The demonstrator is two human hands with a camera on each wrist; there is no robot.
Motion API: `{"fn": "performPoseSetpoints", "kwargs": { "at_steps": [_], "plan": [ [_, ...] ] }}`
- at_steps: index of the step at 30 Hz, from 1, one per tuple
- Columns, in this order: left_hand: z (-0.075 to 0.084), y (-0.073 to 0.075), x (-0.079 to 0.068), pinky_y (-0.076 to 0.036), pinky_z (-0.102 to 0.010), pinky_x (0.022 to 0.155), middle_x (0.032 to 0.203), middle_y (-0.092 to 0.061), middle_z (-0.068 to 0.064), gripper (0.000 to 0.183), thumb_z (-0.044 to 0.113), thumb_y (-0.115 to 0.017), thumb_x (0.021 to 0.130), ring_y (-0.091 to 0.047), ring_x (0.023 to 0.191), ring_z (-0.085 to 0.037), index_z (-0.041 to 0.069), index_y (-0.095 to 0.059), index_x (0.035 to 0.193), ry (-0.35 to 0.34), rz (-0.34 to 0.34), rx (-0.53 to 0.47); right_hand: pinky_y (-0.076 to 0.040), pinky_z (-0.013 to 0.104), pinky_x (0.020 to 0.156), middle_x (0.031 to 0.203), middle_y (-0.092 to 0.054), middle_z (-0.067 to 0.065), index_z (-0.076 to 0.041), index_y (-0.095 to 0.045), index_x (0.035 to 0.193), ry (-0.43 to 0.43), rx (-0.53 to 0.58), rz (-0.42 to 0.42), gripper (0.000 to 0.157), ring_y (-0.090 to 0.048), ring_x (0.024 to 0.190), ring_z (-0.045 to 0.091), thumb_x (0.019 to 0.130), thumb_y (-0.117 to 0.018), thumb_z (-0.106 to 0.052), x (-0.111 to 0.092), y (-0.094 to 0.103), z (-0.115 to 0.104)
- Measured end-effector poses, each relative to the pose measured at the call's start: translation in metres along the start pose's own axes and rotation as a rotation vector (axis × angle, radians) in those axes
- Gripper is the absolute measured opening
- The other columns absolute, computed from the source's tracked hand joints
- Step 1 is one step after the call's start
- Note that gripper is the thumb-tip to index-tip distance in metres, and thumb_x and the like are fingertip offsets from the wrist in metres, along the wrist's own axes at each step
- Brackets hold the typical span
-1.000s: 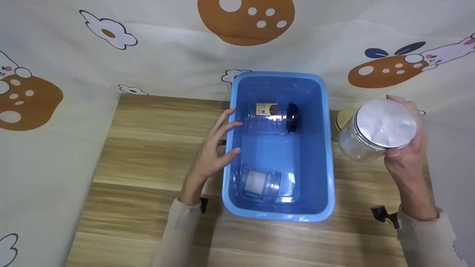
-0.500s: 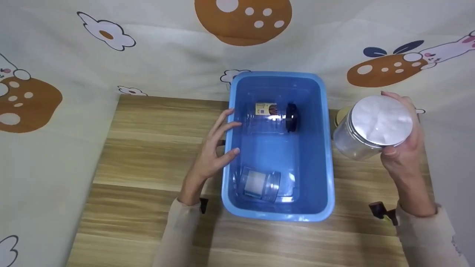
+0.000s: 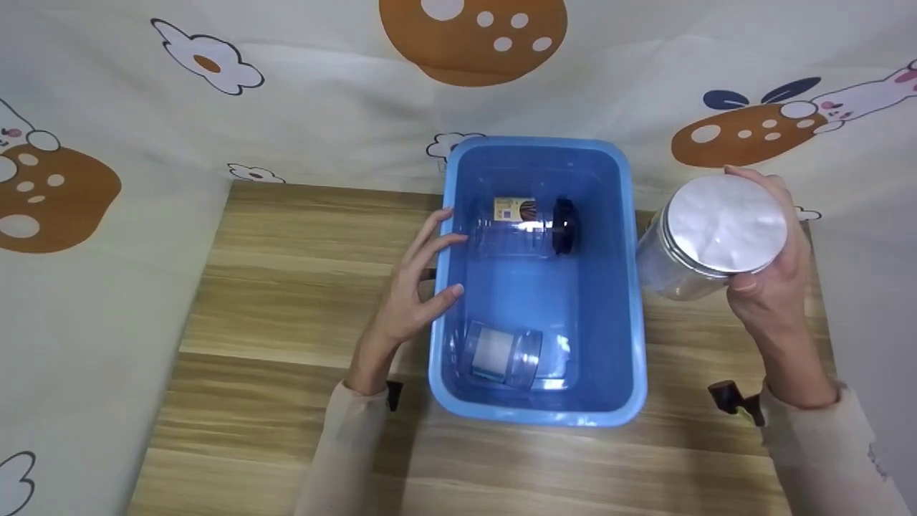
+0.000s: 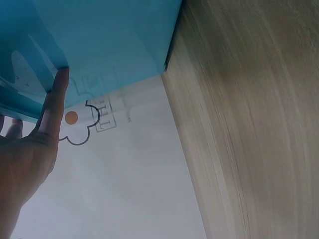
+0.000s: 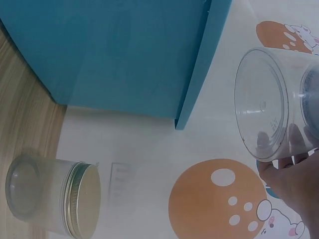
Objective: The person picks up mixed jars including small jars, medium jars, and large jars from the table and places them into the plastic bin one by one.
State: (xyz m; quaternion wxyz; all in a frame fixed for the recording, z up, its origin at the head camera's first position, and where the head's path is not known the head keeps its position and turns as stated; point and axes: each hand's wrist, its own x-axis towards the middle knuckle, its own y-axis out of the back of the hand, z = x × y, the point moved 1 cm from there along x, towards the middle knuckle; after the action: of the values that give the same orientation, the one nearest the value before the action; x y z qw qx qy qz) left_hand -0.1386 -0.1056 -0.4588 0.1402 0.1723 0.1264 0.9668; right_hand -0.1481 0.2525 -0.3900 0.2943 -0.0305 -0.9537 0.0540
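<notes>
In the head view my right hand (image 3: 777, 251) grips a clear plastic jar with a silver top (image 3: 727, 223), tilted in the air just right of the blue bin (image 3: 637, 344). The right wrist view shows this jar's clear round base (image 5: 261, 104) and my fingers around its side. My left hand (image 3: 408, 294) rests at the bin's left rim, fingers spread and fairly straight. Inside the bin lie two clear jars: one with a dark lid and yellow label (image 3: 516, 229) at the far end, one with a white label (image 3: 501, 355) at the near end.
Behind the bin's right side stands a jar with a gold lid (image 5: 84, 201), mostly hidden in the head view. The wooden tabletop (image 3: 286, 301) meets a white printed cloth (image 3: 322, 107) at the back and sides.
My right hand has moved the silver-topped jar slightly left and away from me, closer to the bin, covering more of the gold-lidded jar. My left hand has stayed at the rim.
</notes>
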Motion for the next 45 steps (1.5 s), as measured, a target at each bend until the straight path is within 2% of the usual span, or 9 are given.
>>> {"fn": "performPoseSetpoints", "kwargs": {
  "at_steps": [6,12,15,21,27,30,38,42,45],
  "plan": [
    [0.001,0.0,0.001,-0.047,-0.056,0.099,0.16,-0.024,-0.021,0.053,0.022,-0.065,0.086,-0.022,0.147,-0.037,-0.001,-0.056,0.134,0.011,-0.008,-0.018,-0.044,0.031,0.095,0.117,-0.058,0.021,0.014,-0.054,0.126,0.016,-0.007,-0.01,0.102,-0.054,0.108,0.03,0.06,-0.089,-0.056,0.002,-0.005,-0.003],
    [-0.001,0.001,0.001,-0.047,-0.054,0.1,0.16,-0.024,-0.022,0.059,0.036,-0.066,0.091,-0.022,0.148,-0.038,-0.002,-0.055,0.135,0.005,-0.008,-0.027,-0.044,0.029,0.095,0.115,-0.059,0.019,0.013,-0.055,0.124,0.014,0.023,-0.009,0.101,-0.056,0.107,0.028,0.059,-0.09,-0.056,0.004,-0.015,-0.005],
    [-0.002,0.002,0.0,-0.048,-0.054,0.099,0.16,-0.025,-0.022,0.057,0.032,-0.065,0.09,-0.023,0.147,-0.037,-0.003,-0.055,0.134,-0.002,0.001,-0.029,-0.045,0.03,0.094,0.115,-0.059,0.019,0.013,-0.055,0.124,0.012,0.041,-0.01,0.102,-0.056,0.107,0.028,0.058,-0.09,-0.056,0.006,-0.02,-0.003],
    [-0.001,0.001,0.0,-0.039,-0.061,0.106,0.159,-0.027,-0.023,0.053,0.022,-0.064,0.086,-0.021,0.149,-0.034,-0.002,-0.057,0.132,-0.01,0.011,-0.01,-0.046,0.03,0.093,0.118,-0.059,0.02,0.012,-0.055,0.124,-0.001,0.069,-0.011,0.103,-0.055,0.108,0.029,0.057,-0.09,-0.057,0.007,-0.025,0.001],
    [-0.002,0.001,0.0,-0.029,-0.063,0.111,0.159,-0.027,-0.023,0.055,0.032,-0.065,0.089,-0.019,0.149,-0.033,-0.002,-0.057,0.132,-0.008,0.016,-0.008,-0.045,0.031,0.093,0.121,-0.059,0.02,0.013,-0.054,0.126,-0.001,0.082,-0.033,0.104,-0.054,0.109,0.029,0.058,-0.09,-0.057,0.007,-0.028,0.004],
    [-0.004,0.0,-0.001,-0.031,-0.064,0.11,0.159,-0.026,-0.023,0.057,0.034,-0.065,0.09,-0.019,0.149,-0.034,-0.002,-0.057,0.133,-0.005,0.015,-0.015,-0.045,0.031,0.093,0.12,-0.058,0.02,0.013,-0.055,0.126,-0.002,0.077,-0.044,0.104,-0.053,0.109,0.029,0.058,-0.089,-0.058,0.007,-0.03,0.004],
    [-0.041,-0.004,-0.003,-0.038,-0.062,0.106,0.163,-0.025,-0.004,0.054,0.039,-0.065,0.089,-0.019,0.15,-0.027,0.016,-0.057,0.137,-0.019,0.014,0.009,-0.042,0.032,0.094,0.12,-0.059,0.017,0.012,-0.054,0.127,0.002,0.021,-0.085,0.105,-0.051,0.108,0.028,0.06,-0.086,-0.062,0.009,-0.031,0.009],
    [-0.044,-0.004,-0.003,-0.036,-0.061,0.107,0.163,-0.024,0.001,0.054,0.044,-0.065,0.089,-0.018,0.15,-0.025,0.021,-0.057,0.138,-0.022,0.014,0.017,-0.041,0.033,0.094,0.119,-0.059,0.017,0.011,-0.054,0.128,-0.006,0.027,-0.106,0.105,-0.05,0.108,0.028,0.06,-0.086,-0.062,0.011,-0.033,0.011],
    [-0.042,-0.005,-0.003,-0.038,-0.059,0.107,0.163,-0.025,-0.002,0.057,0.044,-0.065,0.089,-0.019,0.15,-0.026,0.015,-0.057,0.137,-0.028,0.015,0.014,-0.041,0.032,0.092,0.117,-0.058,0.017,0.011,-0.054,0.128,-0.011,0.029,-0.114,0.106,-0.049,0.106,0.027,0.06,-0.086,-0.063,0.012,-0.036,0.01]
  ]
}}
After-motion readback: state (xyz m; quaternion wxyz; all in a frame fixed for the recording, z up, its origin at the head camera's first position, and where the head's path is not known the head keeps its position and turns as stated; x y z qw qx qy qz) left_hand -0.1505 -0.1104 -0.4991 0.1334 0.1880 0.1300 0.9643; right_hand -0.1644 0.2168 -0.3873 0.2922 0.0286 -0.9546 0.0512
